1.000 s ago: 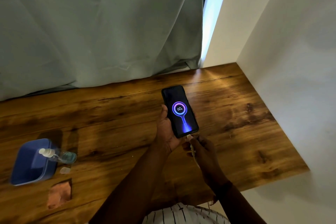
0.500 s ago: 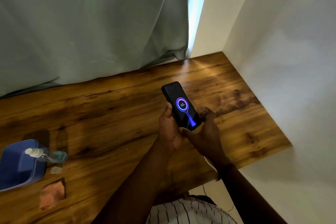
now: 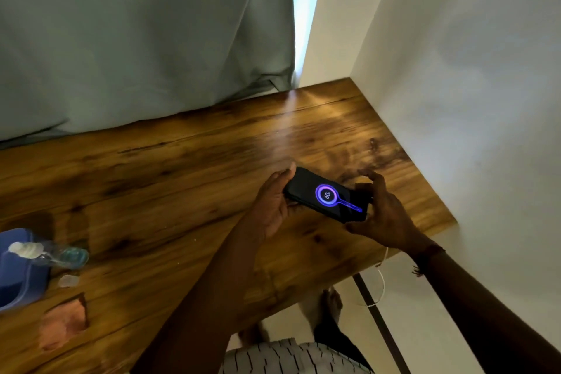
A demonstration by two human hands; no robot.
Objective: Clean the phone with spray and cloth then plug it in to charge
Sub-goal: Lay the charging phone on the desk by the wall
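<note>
One wooden table fills the lower half of the view, with one grey-green curtain hanging behind its far edge and a white wall along its right side. Two bare arms reach over the table, one hand on each end of the single phone.

The phone sits above the table's right part, near the wall corner, screen up and lit with a purple ring and a blue-purple streak. Its long axis runs from upper left to lower right, roughly along the table's length; the streak points to the lower right end, toward the right hand. Whether the phone rests on the wood or hovers just above it cannot be told.

The left hand cups the phone's upper left end, fingers under it and thumb along the edge. The right hand curls around the lower right end, fingertips on its edges.

One white cable hangs below the table's near edge, under the right wrist.

At the table's left edge lie one blue container, one clear spray bottle lying across it, one pinkish cloth nearer the person, and one small clear cap.
</note>
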